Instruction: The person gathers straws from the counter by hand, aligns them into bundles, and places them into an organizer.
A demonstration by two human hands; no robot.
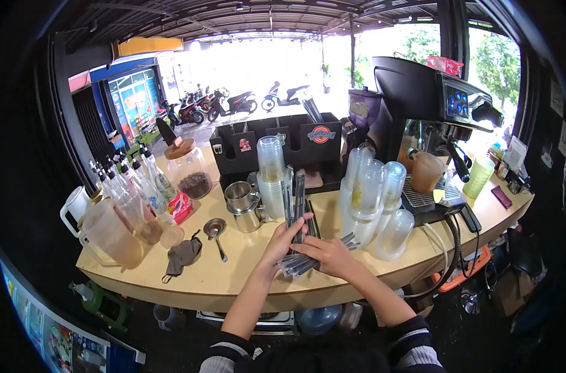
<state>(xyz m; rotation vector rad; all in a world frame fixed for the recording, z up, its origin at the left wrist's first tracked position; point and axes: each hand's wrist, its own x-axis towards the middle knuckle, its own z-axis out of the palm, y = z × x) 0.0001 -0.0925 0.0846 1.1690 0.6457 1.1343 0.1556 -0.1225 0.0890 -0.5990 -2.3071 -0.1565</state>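
Over the front of the wooden counter (pixel 233 273), my left hand (pixel 278 247) is closed around a bundle of dark, plastic-wrapped straws (pixel 300 194) that stands nearly upright. My right hand (pixel 332 256) is closed beside it, its fingers meeting the left at the straws. More wrapped straws (pixel 298 266) lie crosswise under and beside the right hand; which of them it grips is partly hidden. Stacked clear plastic cups (pixel 271 189) rise just behind my left hand. To the right of my hands stand further stacks of clear cups (pixel 368 186).
A black organizer box (pixel 245 152) stands behind the cups. Metal cups (pixel 245 221), a strainer spoon (pixel 216 231), a dark cloth (pixel 183 253), plastic pitchers (pixel 112 233) and pump bottles (pixel 149 183) occupy the left. An espresso machine (pixel 419 93) stands right.
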